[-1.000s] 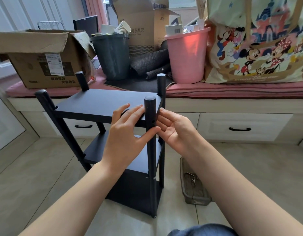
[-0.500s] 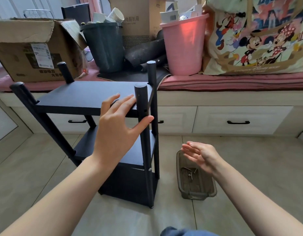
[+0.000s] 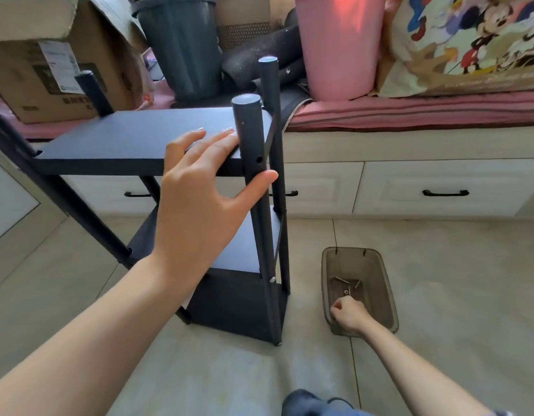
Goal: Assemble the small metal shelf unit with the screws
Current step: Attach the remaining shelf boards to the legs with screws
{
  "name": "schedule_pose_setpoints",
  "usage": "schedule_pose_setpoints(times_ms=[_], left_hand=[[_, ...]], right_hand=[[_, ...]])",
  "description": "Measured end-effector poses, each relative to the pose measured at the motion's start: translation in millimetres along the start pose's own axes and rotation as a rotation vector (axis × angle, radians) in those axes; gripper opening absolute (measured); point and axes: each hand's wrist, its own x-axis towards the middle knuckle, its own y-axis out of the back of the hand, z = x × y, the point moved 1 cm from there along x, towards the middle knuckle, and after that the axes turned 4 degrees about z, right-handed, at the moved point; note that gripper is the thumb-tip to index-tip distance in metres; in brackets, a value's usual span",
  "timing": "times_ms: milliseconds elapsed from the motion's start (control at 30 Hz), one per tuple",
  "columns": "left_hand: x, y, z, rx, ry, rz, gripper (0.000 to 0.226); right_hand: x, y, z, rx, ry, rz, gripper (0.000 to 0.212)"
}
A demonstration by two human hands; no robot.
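Note:
The black shelf unit point(image 3: 109, 139) stands upright on the tiled floor with three boards between four round posts. My left hand point(image 3: 196, 199) rests flat on the top board with straight fingers, its thumb pressing the front right post point(image 3: 250, 124) just below an empty screw hole point(image 3: 259, 159). A screw head point(image 3: 272, 279) shows lower on that post. To the right, a small translucent brown tray point(image 3: 385, 283) on the floor holds a few loose screws point(image 3: 346, 288). My right hand point(image 3: 348, 315) reaches into the tray with fingers curled down; whether it grips a screw is hidden.
Behind the shelf runs a window bench with white drawers point(image 3: 439, 187) and a pink cushion. On it stand a cardboard box point(image 3: 34, 70), a grey bin point(image 3: 181, 46), a pink bucket point(image 3: 334, 46) and a cartoon-print bag point(image 3: 469, 40). My knee point(image 3: 313, 403) shows at the bottom edge.
My right hand left the front post, dropped to the right and went into the screw tray, fingers curling. My left hand stayed on the top board and post. The view tilted down.

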Motion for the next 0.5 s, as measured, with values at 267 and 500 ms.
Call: schedule_pose_setpoints(times_ms=[267,500], left_hand=[[-0.5,1.2,0.9,-0.017,0.009,-0.010,0.064],[-0.5,2.5,0.3,-0.015,0.013,-0.012,0.064]], right_hand=[[-24.6,-25.8,-9.1,-0.075,0.109,-0.111,0.017],[-45.7,-57.3,-9.5,0.091,0.081,-0.482,0.018]])
